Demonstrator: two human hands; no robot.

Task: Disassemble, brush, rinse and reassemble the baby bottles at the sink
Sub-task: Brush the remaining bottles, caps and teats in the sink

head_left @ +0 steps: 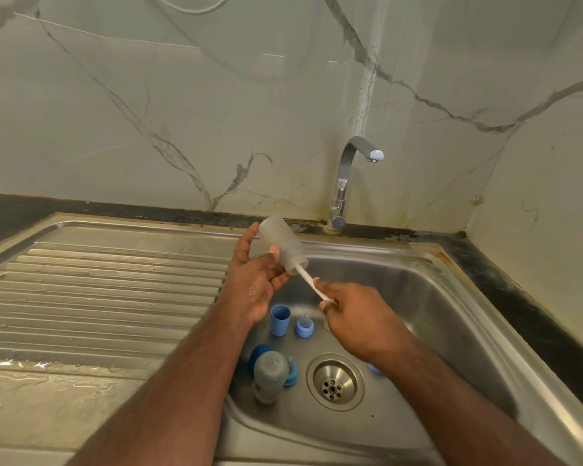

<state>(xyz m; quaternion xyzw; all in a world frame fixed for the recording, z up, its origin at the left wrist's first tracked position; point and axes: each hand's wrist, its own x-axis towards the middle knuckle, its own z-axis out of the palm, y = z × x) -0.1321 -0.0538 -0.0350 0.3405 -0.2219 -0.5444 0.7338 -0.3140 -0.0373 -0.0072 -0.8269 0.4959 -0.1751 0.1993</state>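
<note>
- Baby bottle [281, 242], frosted and capless, held tilted over the back left corner of the sink [451, 297], its open mouth pointing down and to the right, toward the drain [335, 381].
- Left hand [256, 280] grips the bottle body, thumb across its side and fingers curled beneath.
- Brush handle [312, 284], white and thin, runs out of the bottle mouth; the brush head is inside the bottle and not clearly seen.
- Right hand [357, 314] pinches the lower end of the handle between fingertips, above the drain.
- Second bottle [270, 375], grey and also frosted, lies on the sink floor left of the drain.
- Blue cap [280, 320] stands upright behind it, farther from the drain; blue ring with teat [304, 327] just to the cap's right.
- Another teat ring [290, 371] touches the lying bottle on its drain side; a dark blue piece [258, 356] sits at that bottle's far side.
- Tap [345, 183] stands behind the sink; no water running from it.
- Ribbed drainboard [98, 290] extends left of the sink; its near edge is wet.
</note>
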